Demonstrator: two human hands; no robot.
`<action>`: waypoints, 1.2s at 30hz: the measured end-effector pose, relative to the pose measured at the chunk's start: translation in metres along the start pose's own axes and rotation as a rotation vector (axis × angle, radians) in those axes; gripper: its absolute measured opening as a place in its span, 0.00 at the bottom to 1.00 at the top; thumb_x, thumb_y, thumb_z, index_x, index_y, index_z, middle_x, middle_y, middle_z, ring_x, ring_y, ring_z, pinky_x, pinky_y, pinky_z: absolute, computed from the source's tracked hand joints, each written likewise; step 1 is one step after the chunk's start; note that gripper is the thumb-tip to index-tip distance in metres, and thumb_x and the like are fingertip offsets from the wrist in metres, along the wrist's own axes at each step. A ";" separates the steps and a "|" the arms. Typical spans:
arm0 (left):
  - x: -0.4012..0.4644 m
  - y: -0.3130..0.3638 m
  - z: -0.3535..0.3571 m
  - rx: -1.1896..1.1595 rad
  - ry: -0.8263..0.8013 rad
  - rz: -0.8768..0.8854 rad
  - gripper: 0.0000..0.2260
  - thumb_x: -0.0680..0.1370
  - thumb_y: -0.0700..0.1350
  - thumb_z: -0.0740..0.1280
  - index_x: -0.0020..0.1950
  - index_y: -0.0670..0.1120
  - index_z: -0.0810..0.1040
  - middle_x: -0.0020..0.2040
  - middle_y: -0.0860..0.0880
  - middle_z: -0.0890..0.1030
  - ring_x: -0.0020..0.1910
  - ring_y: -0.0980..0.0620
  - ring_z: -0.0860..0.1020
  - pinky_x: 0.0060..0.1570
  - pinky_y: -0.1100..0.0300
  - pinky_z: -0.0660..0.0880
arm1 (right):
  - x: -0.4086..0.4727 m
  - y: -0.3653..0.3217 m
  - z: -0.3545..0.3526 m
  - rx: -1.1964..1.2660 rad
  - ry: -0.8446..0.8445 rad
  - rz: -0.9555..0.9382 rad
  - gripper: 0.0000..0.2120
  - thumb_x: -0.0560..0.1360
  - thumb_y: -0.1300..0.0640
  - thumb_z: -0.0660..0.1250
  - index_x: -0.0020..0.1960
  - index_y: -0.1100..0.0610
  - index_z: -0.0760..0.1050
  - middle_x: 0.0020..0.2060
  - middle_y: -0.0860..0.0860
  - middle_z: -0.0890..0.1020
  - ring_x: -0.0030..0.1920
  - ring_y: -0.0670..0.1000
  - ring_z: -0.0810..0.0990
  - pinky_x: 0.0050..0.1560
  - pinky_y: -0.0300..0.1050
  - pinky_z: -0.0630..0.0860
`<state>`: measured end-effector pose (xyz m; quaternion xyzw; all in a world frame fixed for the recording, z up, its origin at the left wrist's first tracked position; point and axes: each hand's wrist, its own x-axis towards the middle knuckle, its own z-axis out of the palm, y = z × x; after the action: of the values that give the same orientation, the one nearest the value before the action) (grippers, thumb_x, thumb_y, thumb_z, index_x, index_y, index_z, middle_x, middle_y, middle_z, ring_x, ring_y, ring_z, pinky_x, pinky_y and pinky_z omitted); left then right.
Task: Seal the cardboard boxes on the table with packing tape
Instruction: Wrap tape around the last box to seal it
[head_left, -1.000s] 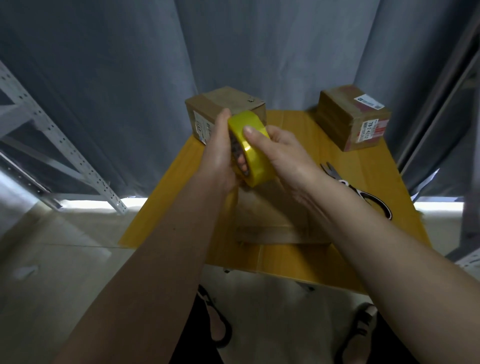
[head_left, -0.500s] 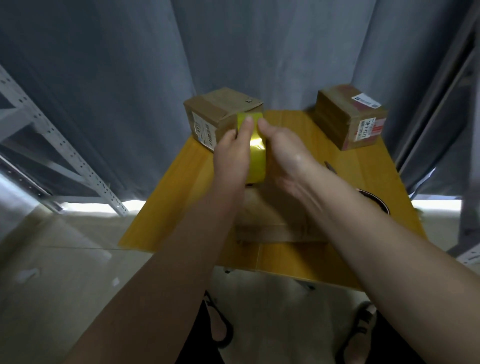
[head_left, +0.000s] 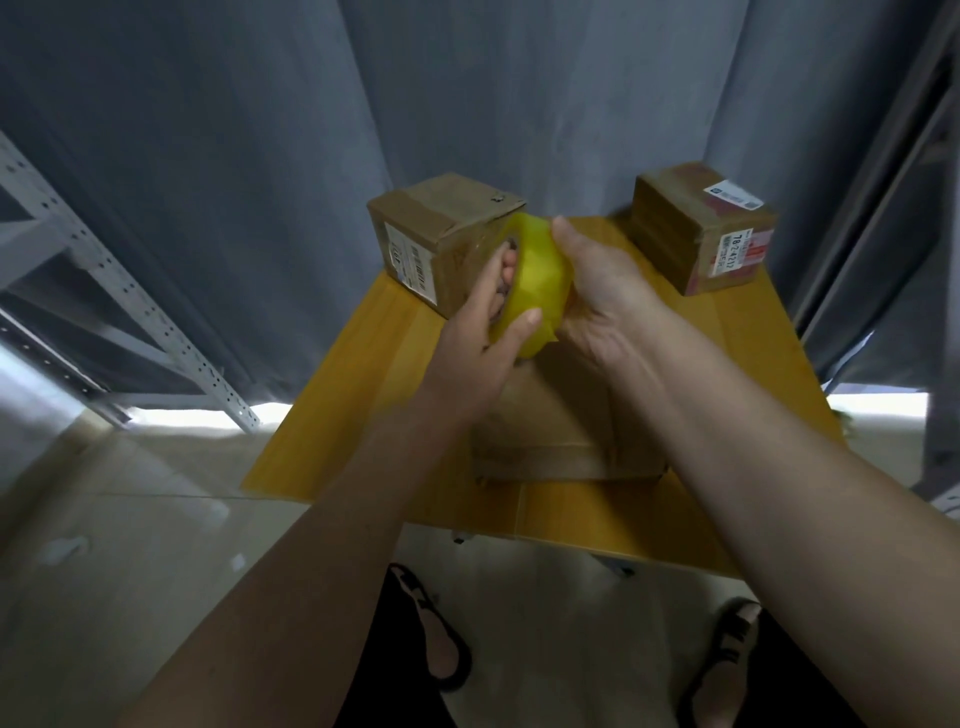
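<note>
I hold a yellow roll of packing tape (head_left: 537, 283) in the air above the table with both hands. My left hand (head_left: 480, 338) grips it with fingers through the core and the thumb on the rim. My right hand (head_left: 602, 291) cups the roll's right side, thumb on top. Under my hands a flat cardboard box (head_left: 561, 421) lies near the table's front. A second box (head_left: 441, 234) stands at the back left and a third box (head_left: 701, 228) with a white label at the back right.
The yellow wooden table (head_left: 358, 395) is small and backed by grey curtains. A perforated metal rack (head_left: 104, 291) stands to the left. My sandalled feet (head_left: 447, 639) show below the table's front edge. My right forearm hides the table's right side.
The roll has turned in my hands, from edge-on to tilted with its core facing left. My left thumb has shifted onto the lower rim. The view has risen slightly.
</note>
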<state>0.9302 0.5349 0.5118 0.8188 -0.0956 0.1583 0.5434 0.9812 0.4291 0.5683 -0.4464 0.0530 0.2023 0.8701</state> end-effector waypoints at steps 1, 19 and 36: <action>0.001 0.000 0.000 -0.053 0.036 -0.037 0.28 0.80 0.40 0.64 0.78 0.42 0.56 0.74 0.47 0.67 0.71 0.53 0.69 0.65 0.61 0.71 | -0.001 0.002 -0.001 -0.017 -0.023 -0.007 0.14 0.82 0.55 0.57 0.54 0.66 0.73 0.39 0.60 0.78 0.37 0.56 0.78 0.47 0.54 0.78; 0.024 0.008 -0.007 -0.387 0.282 -0.428 0.17 0.84 0.52 0.55 0.69 0.47 0.74 0.62 0.43 0.79 0.60 0.48 0.77 0.61 0.49 0.73 | -0.009 0.010 -0.008 -0.707 -0.201 -0.250 0.16 0.81 0.58 0.60 0.61 0.70 0.72 0.53 0.69 0.79 0.47 0.59 0.78 0.55 0.60 0.77; 0.043 0.019 -0.034 -0.874 0.114 -0.831 0.31 0.72 0.69 0.57 0.55 0.46 0.81 0.48 0.42 0.84 0.50 0.40 0.81 0.49 0.39 0.74 | -0.004 0.003 -0.016 -0.794 -0.546 -0.312 0.15 0.77 0.68 0.64 0.63 0.64 0.71 0.48 0.50 0.80 0.45 0.40 0.79 0.48 0.34 0.75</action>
<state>0.9587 0.5594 0.5560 0.4786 0.2052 -0.0777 0.8502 0.9777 0.4163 0.5579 -0.6763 -0.3246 0.1838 0.6352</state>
